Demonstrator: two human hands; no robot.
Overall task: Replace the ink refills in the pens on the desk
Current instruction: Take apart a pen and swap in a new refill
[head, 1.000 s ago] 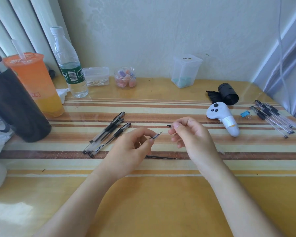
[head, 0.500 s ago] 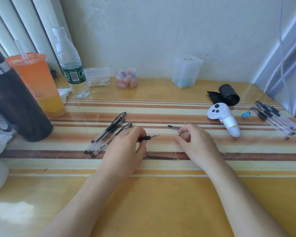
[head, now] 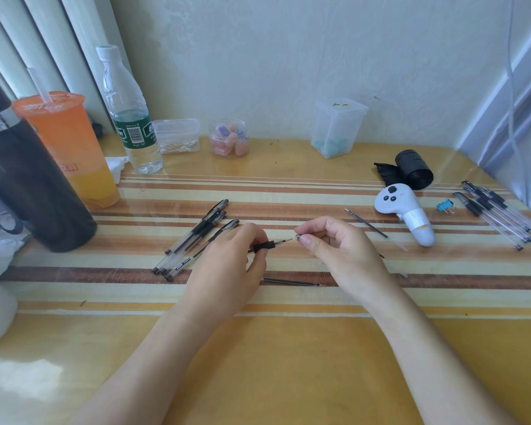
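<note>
My left hand (head: 227, 271) grips a pen (head: 269, 245) by its black grip, the bare refill tip pointing right. My right hand (head: 334, 246) pinches a small metal pen tip (head: 298, 238) just right of that refill tip, a short gap between them. A loose dark refill (head: 292, 282) lies on the desk below both hands. Another refill (head: 365, 223) lies beyond my right hand. Three capped pens (head: 196, 237) lie side by side left of my left hand. Several clear pens (head: 500, 213) rest at the far right.
A white controller (head: 406, 210), a blue binder clip (head: 444, 205) and a black roll (head: 411, 170) sit at the right. At the left stand a black flask (head: 28, 185), an orange drink cup (head: 71, 148) and a water bottle (head: 129, 118). Small plastic containers (head: 337, 127) line the wall.
My right hand left a refill on the desk further right and came back holding the metal tip. My left hand lowered the pen, now level with its tip pointing right.
</note>
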